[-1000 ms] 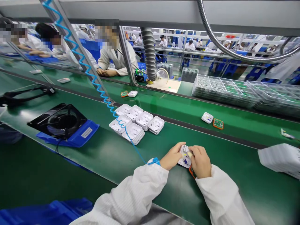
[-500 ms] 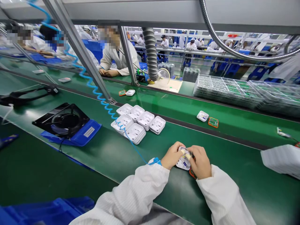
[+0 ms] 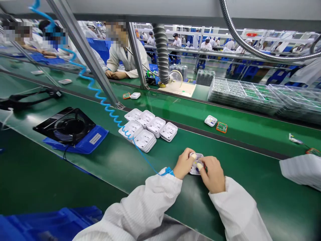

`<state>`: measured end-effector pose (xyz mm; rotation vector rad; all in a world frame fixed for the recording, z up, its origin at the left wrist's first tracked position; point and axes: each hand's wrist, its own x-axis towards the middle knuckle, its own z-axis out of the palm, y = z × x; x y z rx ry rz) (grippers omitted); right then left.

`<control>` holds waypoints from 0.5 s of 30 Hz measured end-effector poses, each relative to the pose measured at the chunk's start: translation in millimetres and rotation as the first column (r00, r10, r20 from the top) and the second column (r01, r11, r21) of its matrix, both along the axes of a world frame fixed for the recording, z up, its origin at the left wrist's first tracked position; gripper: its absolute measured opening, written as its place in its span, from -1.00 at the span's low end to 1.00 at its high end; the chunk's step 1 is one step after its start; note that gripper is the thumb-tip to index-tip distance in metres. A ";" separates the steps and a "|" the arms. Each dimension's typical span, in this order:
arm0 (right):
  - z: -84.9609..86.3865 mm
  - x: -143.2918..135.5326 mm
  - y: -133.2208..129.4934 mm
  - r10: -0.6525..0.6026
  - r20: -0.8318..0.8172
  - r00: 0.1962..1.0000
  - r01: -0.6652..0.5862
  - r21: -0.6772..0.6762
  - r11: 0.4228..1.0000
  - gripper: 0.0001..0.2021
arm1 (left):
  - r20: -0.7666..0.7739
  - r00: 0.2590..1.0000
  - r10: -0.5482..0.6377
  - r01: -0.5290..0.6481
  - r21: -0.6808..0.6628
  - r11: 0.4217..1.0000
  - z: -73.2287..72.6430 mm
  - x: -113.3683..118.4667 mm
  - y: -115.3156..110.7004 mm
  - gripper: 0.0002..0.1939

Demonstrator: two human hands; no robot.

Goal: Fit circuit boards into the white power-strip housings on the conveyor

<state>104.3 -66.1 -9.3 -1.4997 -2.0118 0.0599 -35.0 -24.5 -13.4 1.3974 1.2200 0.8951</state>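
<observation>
Now the white casing [image 3: 192,172] sits between my hands, a little right of and below the frame's centre; whether it rests on the worktop [image 3: 120,165] or is slightly lifted, I cannot tell. My left hand [image 3: 184,162] pinches its left edge, capped thumb over the rim. My right hand [image 3: 213,172] curls around the right side, thumb over the inside; whether those fingers grip a part or only press, I cannot tell. If that thumb bore down unevenly, I judge the casing could tip or slide out of my left pinch, and the blue part [image 3: 197,169] inside could be knocked askew.

From my left wrist a blue cord [image 3: 144,156] runs up and left across the stacked covers [image 3: 155,124] near mid-frame. A sharp pull of that arm could drag the coils over them and topple a stack.

Farther out, a second casing [image 3: 210,121] lies just beside an orange-edged board [image 3: 222,127] right of centre, a white stack [image 3: 299,170] leans at the right edge, and a black fan [image 3: 72,126] is at left.
</observation>
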 end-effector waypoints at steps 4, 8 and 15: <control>-2.7 -12.0 -1.0 -0.020 0.117 0.993 0.029 -0.073 0.997 -0.87 | -0.006 1.000 -0.024 0.024 -0.004 1.000 -1.5 0.7 -0.9 -0.84; -5.8 -11.1 -0.1 -0.066 0.145 0.987 0.078 -0.083 0.993 -0.85 | -0.029 0.998 -0.063 0.062 -0.028 0.998 -0.4 0.9 -2.0 -0.81; -6.0 -9.0 1.7 -0.067 0.266 0.962 0.074 -0.014 0.997 -0.84 | -0.020 0.996 -0.082 0.081 -0.053 0.995 -6.0 0.7 -0.4 -0.79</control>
